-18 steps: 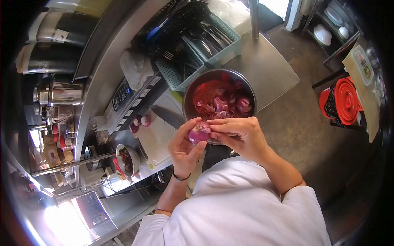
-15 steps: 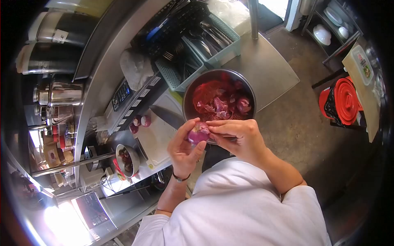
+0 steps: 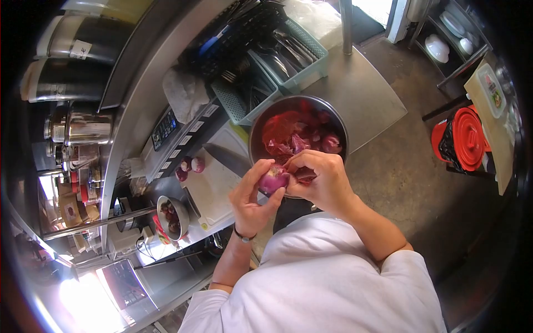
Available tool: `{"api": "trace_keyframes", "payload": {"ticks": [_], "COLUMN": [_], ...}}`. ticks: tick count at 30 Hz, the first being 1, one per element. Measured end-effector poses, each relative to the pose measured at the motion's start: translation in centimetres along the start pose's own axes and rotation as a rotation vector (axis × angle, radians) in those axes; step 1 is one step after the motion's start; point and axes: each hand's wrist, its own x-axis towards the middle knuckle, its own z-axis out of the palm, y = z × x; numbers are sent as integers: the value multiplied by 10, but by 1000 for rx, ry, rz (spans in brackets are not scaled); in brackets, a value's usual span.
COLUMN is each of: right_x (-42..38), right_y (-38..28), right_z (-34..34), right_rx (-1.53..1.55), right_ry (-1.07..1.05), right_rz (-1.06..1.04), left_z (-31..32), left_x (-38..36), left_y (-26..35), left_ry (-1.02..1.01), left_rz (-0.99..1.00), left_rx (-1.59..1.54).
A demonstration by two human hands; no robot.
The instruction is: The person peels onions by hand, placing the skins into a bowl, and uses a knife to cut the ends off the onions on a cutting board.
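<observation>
My left hand (image 3: pixel 251 200) grips a purple-red onion (image 3: pixel 273 181) over the near rim of a steel bowl (image 3: pixel 256 129). Against the onion's right side, my right hand (image 3: pixel 325 180) pinches its papery skin; the fingertips are partly hidden. Inside the bowl lie a red mesh bag (image 3: pixel 279 129), loose skins and another red onion (image 3: pixel 331 143). To the left, a knife (image 3: pixel 226 160) rests on a white cutting board (image 3: pixel 208 194), with several red onions (image 3: pixel 197 164) at the board's far edge.
Teal cutlery baskets (image 3: pixel 266 115) stand behind the bowl. A white bowl of dark pieces (image 3: pixel 182 213) sits left of the board. On the right are a red lidded bin (image 3: pixel 468 139) and a wooden-topped table (image 3: pixel 476 91).
My right hand has shifted slightly, its fingers now more bent and pinching at the onion's side. The onion has turned a little in my left hand.
</observation>
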Motion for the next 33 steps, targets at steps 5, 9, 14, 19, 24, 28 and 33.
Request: {"api": "trace_keyframes", "payload": {"ticks": [5,9,14,19,24,28,33], "right_x": [2,4,7,7,7,4,4], "right_y": [8,13,14,-1,3,5,-5], "right_z": [1,-2,-8,-7,-6,-8,-8], "right_rx": [11,8,208,257,24,-14,-78], "right_ry": [1,-21,-82,-67,-57,-50,-83], "right_rz": [118,254,334,276,-87,-117,-101], "left_z": [1,-1,-5,-4,-5,-2,-2], "left_x": [5,6,7,10,11,11,8], "left_y": [-4,-5,-9,-7,3,5,5], "left_ry": [-3,-13,-3,9,-35,-12,-11], "left_rz": [-150,-115,-251,-245,-233,-165,-182], "left_rx": [-107,-33,-425,-417,-373,-275,-257]}}
